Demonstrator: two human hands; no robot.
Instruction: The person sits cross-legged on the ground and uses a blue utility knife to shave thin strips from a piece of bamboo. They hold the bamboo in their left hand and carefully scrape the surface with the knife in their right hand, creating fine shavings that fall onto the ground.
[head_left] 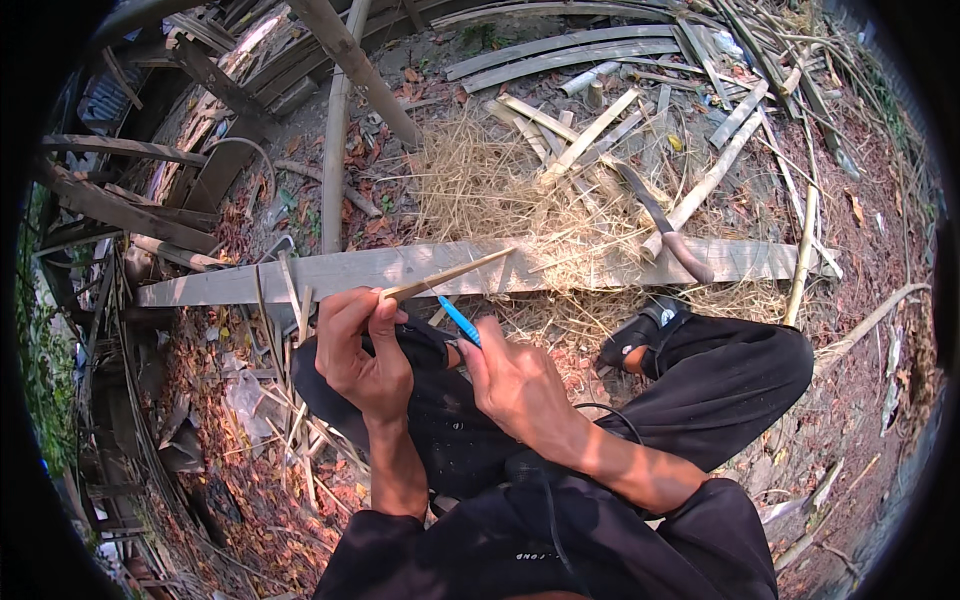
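My left hand point(362, 345) is closed around one end of a pale, tapering bamboo strip point(462, 270), which points up and to the right over the plank. My right hand point(512, 385) grips a slim tool with a bright blue handle point(459, 321). Its thin tip reaches the underside of the strip; the pictures do not show clearly whether it is a blade. Just beyond both hands lies a long grey wooden plank point(380, 272), running left to right. A curved, dark-bladed machete point(685, 257) rests across the plank on the right, its wooden handle toward me.
Thin curled shavings point(470, 180) heap behind and over the plank. Split bamboo pieces point(590, 138) and long slats point(570, 55) lie farther back. Wooden posts point(340, 130) stand at the far left. My crossed legs point(730, 375) flank the work, and dry leaves cover the ground.
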